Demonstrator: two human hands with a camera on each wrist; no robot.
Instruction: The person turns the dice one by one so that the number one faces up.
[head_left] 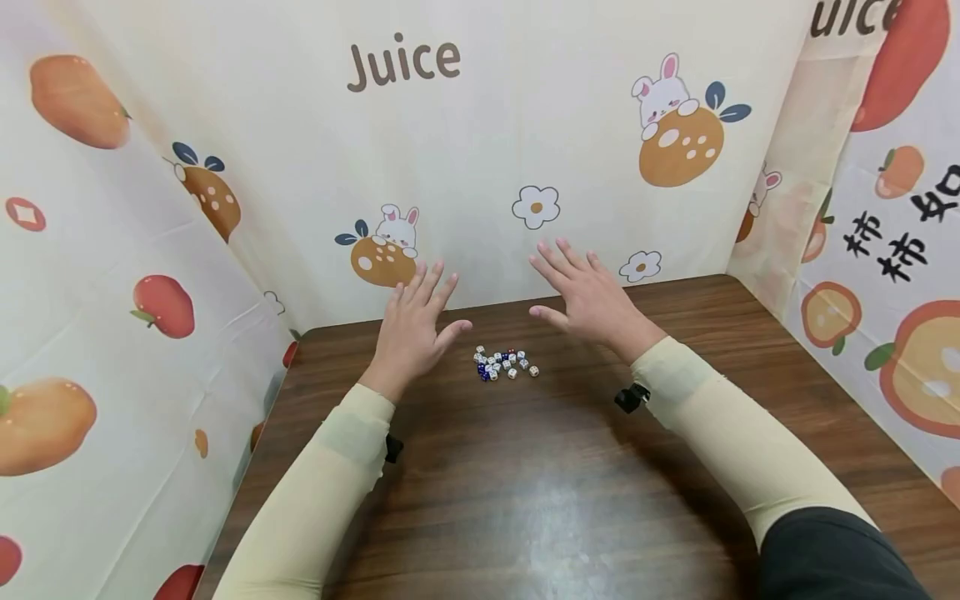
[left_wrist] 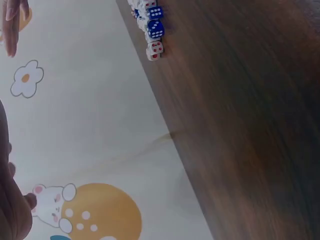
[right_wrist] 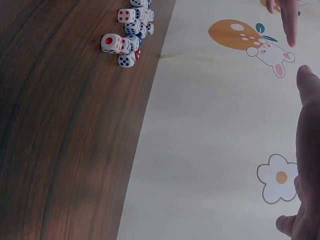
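A loose cluster of small dice (head_left: 496, 364) lies on the dark wooden table, mostly white with some blue and a red one. My left hand (head_left: 417, 327) hovers to the left of the cluster, fingers straight and spread, with nothing in it. On the other side my right hand (head_left: 583, 298) is held above the table in the same way, palm down and thumb toward the dice. The left wrist view catches blue dice (left_wrist: 156, 28) and white ones at its top edge. In the right wrist view, a white die (right_wrist: 111, 43) with a red pip sits nearest the camera.
The wooden table (head_left: 525, 500) meets a pale printed cloth wall (head_left: 480, 150) just behind the dice. Fruit-patterned cloth also stands along the left side (head_left: 97, 350) and the right side (head_left: 847, 250). Each wrist wears a small black camera mount (head_left: 632, 398).
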